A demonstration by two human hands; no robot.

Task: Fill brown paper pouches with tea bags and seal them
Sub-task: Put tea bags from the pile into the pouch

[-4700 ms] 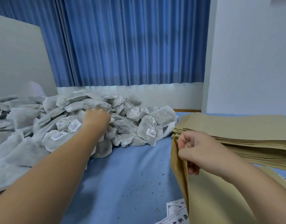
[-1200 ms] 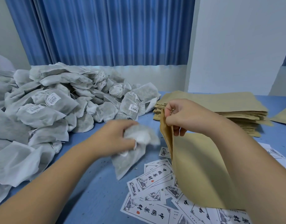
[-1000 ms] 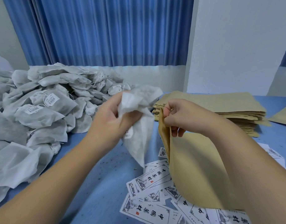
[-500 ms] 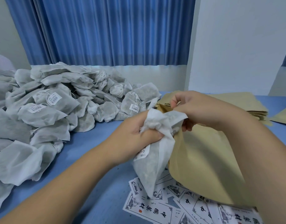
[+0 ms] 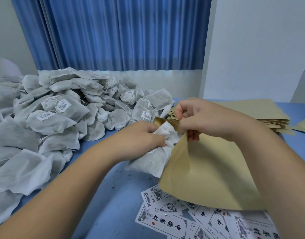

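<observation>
My left hand (image 5: pixel 139 137) grips a white tea bag (image 5: pixel 151 161) by its bunched top. The bag's right side is hidden behind the edge of a brown paper pouch (image 5: pixel 208 173). My right hand (image 5: pixel 198 118) pinches the pouch's top rim and holds its mouth open, showing a golden lining. The pouch hangs slanted above the blue table (image 5: pixel 114 204).
A large heap of tea bags (image 5: pixel 62 114) with white labels covers the table's left side. A stack of flat brown pouches (image 5: pixel 262 116) lies behind my right arm. Printed label cards (image 5: pixel 182 219) are scattered under the held pouch. A blue curtain hangs behind.
My left hand picked a tea bag from the heap, lifted it to the pouch and has pushed it lower, partly behind the pouch's edge. My right hand raised the rim and widened the mouth.
</observation>
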